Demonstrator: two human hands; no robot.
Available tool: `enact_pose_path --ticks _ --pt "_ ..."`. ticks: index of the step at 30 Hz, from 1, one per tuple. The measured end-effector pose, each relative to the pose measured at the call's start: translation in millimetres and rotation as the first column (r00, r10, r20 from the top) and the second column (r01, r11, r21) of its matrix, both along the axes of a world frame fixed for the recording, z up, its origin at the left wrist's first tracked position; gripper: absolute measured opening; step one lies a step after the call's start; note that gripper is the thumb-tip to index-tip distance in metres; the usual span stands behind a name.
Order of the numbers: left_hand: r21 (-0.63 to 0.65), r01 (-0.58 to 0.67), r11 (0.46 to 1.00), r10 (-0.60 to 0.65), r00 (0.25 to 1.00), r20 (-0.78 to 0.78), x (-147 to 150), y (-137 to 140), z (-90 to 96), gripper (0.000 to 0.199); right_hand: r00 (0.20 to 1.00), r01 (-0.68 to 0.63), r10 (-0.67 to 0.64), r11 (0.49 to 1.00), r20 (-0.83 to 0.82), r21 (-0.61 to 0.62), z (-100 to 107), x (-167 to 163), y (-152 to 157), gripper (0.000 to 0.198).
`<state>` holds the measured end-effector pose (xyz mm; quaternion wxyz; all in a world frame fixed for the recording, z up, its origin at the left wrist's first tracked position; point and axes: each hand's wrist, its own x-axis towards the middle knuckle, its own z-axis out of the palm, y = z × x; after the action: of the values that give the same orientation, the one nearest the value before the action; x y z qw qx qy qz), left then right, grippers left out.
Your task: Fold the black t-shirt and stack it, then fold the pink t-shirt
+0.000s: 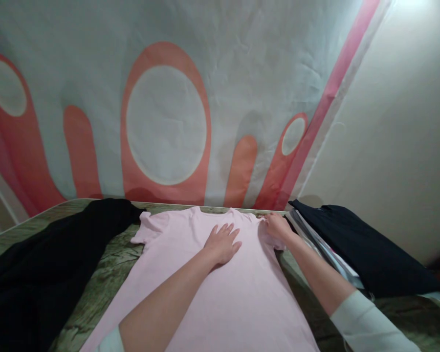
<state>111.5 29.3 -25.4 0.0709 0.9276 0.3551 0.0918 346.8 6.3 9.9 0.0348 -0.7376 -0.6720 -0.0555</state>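
A pale pink short-sleeved T-shirt [234, 303] lies spread on the table, its neckline toward the far edge and its lower part running out of view at the bottom. My left hand [222, 244] rests flat on the chest of the shirt, fingers spread. At the shirt's right shoulder, my right hand [276, 225] pinches the fabric near the top of the sleeve. That sleeve looks bunched under my right hand, while the left one lies out to the side.
A black garment [58, 259] lies heaped along the left side of the wood-patterned table [110, 278]. On the right is a stack of folded clothes with a dark navy garment [352, 244] on top. Behind the table hangs a printed banner [234, 88].
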Motion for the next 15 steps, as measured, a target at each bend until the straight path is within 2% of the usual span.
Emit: enact_pose_path --ticks 1,3,5,6,7,10,12,15 --pt "0.006 0.000 1.000 0.000 1.000 0.002 -0.1 -0.2 -0.1 0.055 0.999 -0.033 0.033 0.999 -0.009 0.018 -0.2 -9.7 3.3 0.034" --pt "0.015 0.005 1.000 -0.005 1.000 -0.003 -0.5 -0.4 -0.5 0.056 0.980 -0.191 0.193 0.980 -0.043 0.051 -5.3 -31.5 10.5 0.035" --pt "0.025 0.006 1.000 -0.006 1.000 -0.007 -0.9 -0.4 -1.4 0.056 0.928 -0.358 0.363 0.931 -0.080 0.076 -14.8 -48.2 17.6 0.036" --pt "0.030 0.004 1.000 -0.004 1.000 -0.007 -1.0 -0.4 -2.1 0.056 0.911 -0.395 0.403 0.914 -0.091 0.092 -19.9 -52.2 21.0 0.037" --pt "0.035 0.002 0.999 -0.002 1.000 -0.004 -1.1 -0.2 -2.9 0.056 0.912 -0.390 0.400 0.915 -0.095 0.107 -24.4 -52.9 24.3 0.037" --pt "0.051 0.004 0.999 -0.004 1.000 0.008 -1.0 0.2 -5.5 0.056 0.976 -0.196 0.205 0.974 -0.075 0.114 -31.2 -39.6 34.3 0.040" --pt "0.054 0.001 0.999 -0.001 1.000 0.005 -1.1 0.3 -6.3 0.056 0.992 -0.110 0.115 0.990 -0.058 0.094 -30.3 -28.9 40.9 0.040" --pt "0.057 -0.011 0.998 0.011 1.000 -0.005 -1.4 -0.4 -5.6 0.056 0.993 -0.109 0.113 0.988 -0.039 0.109 -28.5 -27.8 48.9 0.039"
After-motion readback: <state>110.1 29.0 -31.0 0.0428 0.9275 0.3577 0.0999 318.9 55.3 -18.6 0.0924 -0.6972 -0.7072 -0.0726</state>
